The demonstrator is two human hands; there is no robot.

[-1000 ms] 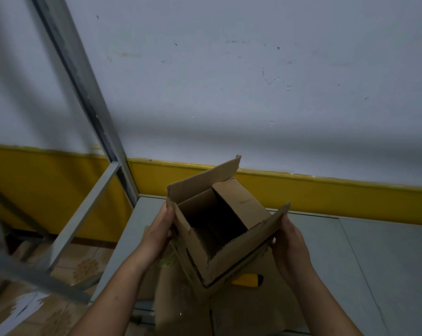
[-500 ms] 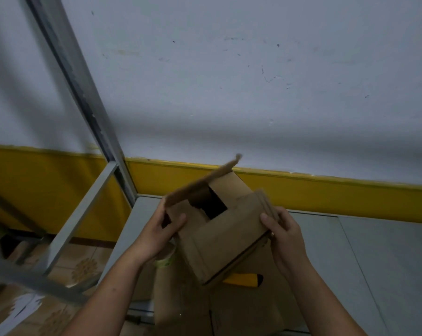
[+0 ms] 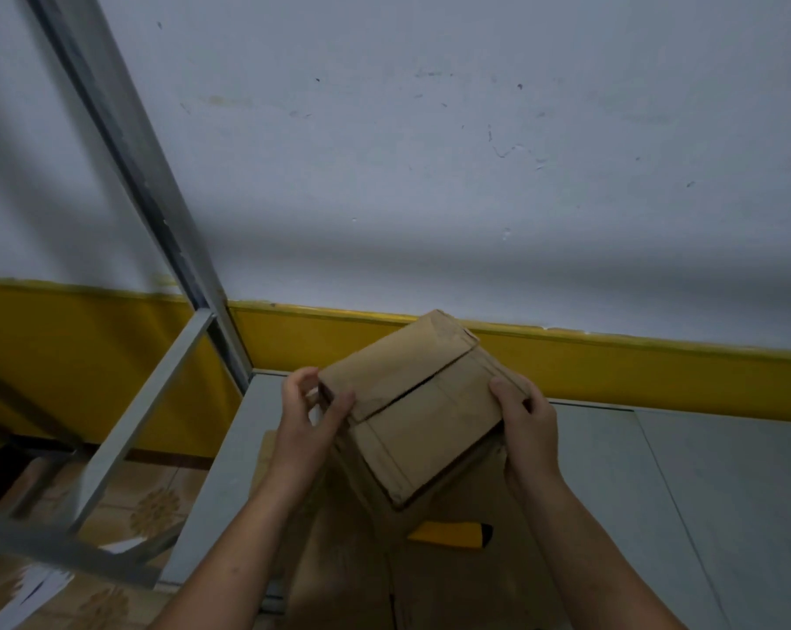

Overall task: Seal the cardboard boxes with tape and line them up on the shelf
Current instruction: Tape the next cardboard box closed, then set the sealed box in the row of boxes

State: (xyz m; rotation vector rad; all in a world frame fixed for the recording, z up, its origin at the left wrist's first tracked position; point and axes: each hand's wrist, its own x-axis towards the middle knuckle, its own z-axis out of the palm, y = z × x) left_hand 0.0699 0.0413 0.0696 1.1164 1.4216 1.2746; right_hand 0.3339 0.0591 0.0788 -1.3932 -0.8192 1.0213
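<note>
Head view: the box (image 3: pixel 425 402), its top flaps folded shut and meeting at a seam, is held tilted above flat cardboard (image 3: pixel 434 584) on the grey shelf (image 3: pixel 657 475). The left grip (image 3: pixel 307 416) curls round its left corner, thumb on the flap. The right grip (image 3: pixel 527 425) clasps its right side, thumb on top. A yellow tool (image 3: pixel 452 534) lies just below the box.

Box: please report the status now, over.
Left hand and right hand grip box. Flaps closed, no tape seen on seam. Yellow tool on cardboard below box, nothing blocking.
</note>
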